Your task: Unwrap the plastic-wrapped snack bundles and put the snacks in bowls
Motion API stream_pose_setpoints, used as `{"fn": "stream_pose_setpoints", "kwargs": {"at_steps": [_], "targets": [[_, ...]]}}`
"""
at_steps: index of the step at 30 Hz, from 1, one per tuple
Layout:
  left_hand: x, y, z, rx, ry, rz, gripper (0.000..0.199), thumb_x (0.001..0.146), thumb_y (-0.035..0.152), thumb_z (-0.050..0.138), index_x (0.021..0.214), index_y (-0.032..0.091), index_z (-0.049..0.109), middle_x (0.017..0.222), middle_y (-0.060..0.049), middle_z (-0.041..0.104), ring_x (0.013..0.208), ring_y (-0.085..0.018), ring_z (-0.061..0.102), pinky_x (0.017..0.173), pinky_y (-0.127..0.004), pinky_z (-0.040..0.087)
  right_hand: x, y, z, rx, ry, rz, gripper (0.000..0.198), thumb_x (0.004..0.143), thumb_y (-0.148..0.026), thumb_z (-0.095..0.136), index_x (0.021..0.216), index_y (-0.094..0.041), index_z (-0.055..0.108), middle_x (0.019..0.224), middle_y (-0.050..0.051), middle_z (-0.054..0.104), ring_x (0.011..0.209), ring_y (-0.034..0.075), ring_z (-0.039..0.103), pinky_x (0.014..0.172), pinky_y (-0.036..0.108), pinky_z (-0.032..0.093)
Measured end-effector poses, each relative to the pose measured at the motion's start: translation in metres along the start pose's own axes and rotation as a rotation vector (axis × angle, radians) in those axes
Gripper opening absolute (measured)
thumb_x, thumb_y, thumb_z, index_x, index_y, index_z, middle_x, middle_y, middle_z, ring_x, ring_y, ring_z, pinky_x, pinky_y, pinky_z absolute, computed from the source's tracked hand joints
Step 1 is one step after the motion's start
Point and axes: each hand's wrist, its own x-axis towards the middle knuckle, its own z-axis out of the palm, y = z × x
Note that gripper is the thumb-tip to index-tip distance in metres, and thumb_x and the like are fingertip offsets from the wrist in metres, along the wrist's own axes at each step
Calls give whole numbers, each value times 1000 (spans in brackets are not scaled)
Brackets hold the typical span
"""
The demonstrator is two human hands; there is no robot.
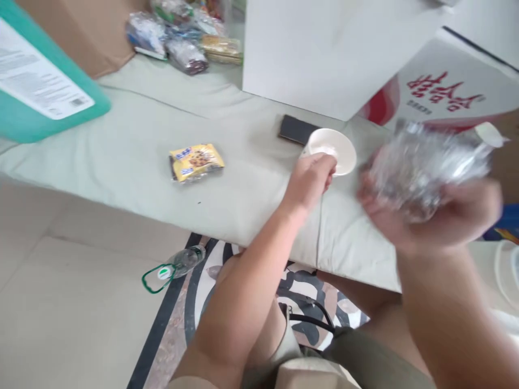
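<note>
My left hand is closed on the near left rim of a white cup, thumb and fingers pinching its edge. The cup's open mouth faces up toward me, and it rests by the end of a dark flat rectangular object. On the right, my right hand grips a crinkled clear plastic package raised above the cloth. Motion blurs both the hand and the package, so its contents cannot be made out. A white round piece shows at its right end.
A yellow snack packet lies on the pale cloth. At the back are several wrapped snacks, a white box and a red-and-white carton. A green jug stands left; a clear bottle is on the floor.
</note>
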Motion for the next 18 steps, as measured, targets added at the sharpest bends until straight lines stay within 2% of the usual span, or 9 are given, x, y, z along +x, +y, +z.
{"fn": "stream_pose_setpoints", "kwargs": {"at_steps": [1, 4, 7, 9, 11, 13, 16, 18], "targets": [[-3, -3, 4, 38, -45, 6, 33, 92, 23, 56, 62, 18, 44, 58, 4, 39, 49, -4, 35, 46, -20, 28, -24, 14, -17, 119, 68, 45, 36, 72, -46, 76, 103, -31, 71, 94, 7, 71, 77, 24, 69, 61, 37, 58], [-14, -20, 20, 211, -284, -9, 21, 86, 40, 67, 86, 20, 59, 87, -2, 61, 74, -10, 57, 61, -22, 46, -75, 60, -51, 328, 196, 163, 39, 70, -44, 72, 107, -31, 70, 95, 3, 73, 77, 22, 70, 61, 35, 59], [-19, -45, 36, 406, -546, -7, 51, 74, 36, 79, 120, 25, 59, 120, -6, 63, 99, -17, 63, 79, -26, 54, -99, 89, -70, 346, 217, 170, 39, 79, -48, 66, 115, -32, 66, 108, 4, 74, 92, 25, 72, 71, 39, 62], [-18, -61, 45, 517, -634, 6, 53, 74, 30, 77, 124, 25, 58, 122, -6, 64, 100, -17, 63, 84, -28, 54, -110, 97, -83, 278, 214, 158, 40, 83, -49, 66, 119, -32, 64, 114, 4, 74, 98, 25, 72, 80, 41, 62], [-13, -74, 51, 592, -606, 11, 44, 76, 27, 73, 119, 22, 61, 113, -4, 66, 93, -16, 63, 82, -27, 54, -117, 98, -102, 135, 210, 142, 39, 86, -49, 67, 121, -31, 63, 115, 4, 73, 101, 24, 71, 87, 42, 60], [-7, -82, 55, 623, -522, 0, 42, 75, 27, 74, 114, 21, 62, 106, -3, 67, 88, -15, 62, 78, -26, 53, -121, 98, -129, -124, 267, 92, 33, 88, -46, 67, 115, -28, 66, 111, 6, 74, 100, 24, 71, 89, 43, 59], [2, -90, 57, 646, -405, -25, 45, 72, 29, 77, 114, 21, 61, 103, -3, 68, 85, -14, 64, 73, -25, 54, -117, 105, -182, -656, 521, 22, 24, 85, -36, 65, 104, -23, 68, 109, 11, 73, 104, 29, 69, 95, 49, 55], [8, -95, 58, 688, -346, 4, 45, 73, 30, 77, 114, 21, 61, 103, -4, 68, 85, -14, 65, 73, -25, 55, -111, 116, -214, -948, 628, 76, 32, 80, -30, 64, 110, -20, 69, 118, 17, 70, 114, 35, 65, 102, 56, 49]]}}
